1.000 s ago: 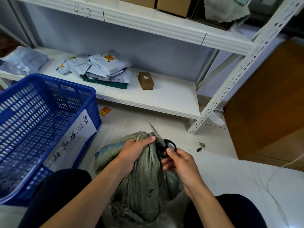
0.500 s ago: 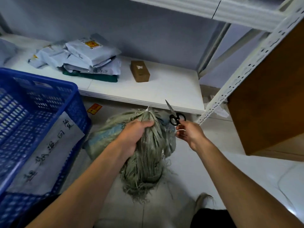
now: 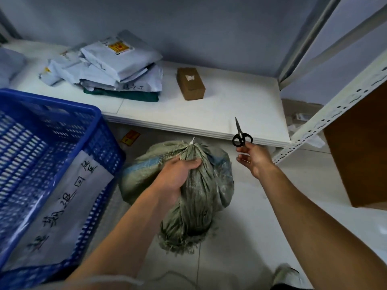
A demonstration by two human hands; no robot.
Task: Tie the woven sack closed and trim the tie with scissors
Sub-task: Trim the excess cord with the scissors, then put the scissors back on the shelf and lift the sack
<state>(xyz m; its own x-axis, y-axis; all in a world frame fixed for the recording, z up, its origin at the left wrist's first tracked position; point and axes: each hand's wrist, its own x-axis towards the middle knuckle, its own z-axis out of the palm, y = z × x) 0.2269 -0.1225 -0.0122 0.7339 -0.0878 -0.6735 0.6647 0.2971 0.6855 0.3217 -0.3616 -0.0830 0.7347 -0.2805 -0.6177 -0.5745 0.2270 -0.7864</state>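
Observation:
A grey-green woven sack (image 3: pixel 217 176) lies on the tiled floor, its mouth gathered into a frayed bunch. A short white tie (image 3: pixel 192 141) stands up at the cinched neck. My left hand (image 3: pixel 178 174) grips the gathered neck just below the tie. My right hand (image 3: pixel 254 158) is off to the right of the sack, holding small black-handled scissors (image 3: pixel 240 136) by the handles. The blades are closed and point up, over the edge of the low white shelf (image 3: pixel 209 124).
A blue plastic crate (image 3: pixel 52 164) with a handwritten paper label stands at the left. On the shelf lie a pile of grey mail bags (image 3: pixel 117 63) and a small brown box (image 3: pixel 190 83). A perforated white upright (image 3: pixel 326 114) and a brown cabinet (image 3: pixel 360 147) stand at the right.
My right hand has carried the scissors away from the sack's neck, up and to the right toward the shelf edge. My left hand keeps its grip on the neck.

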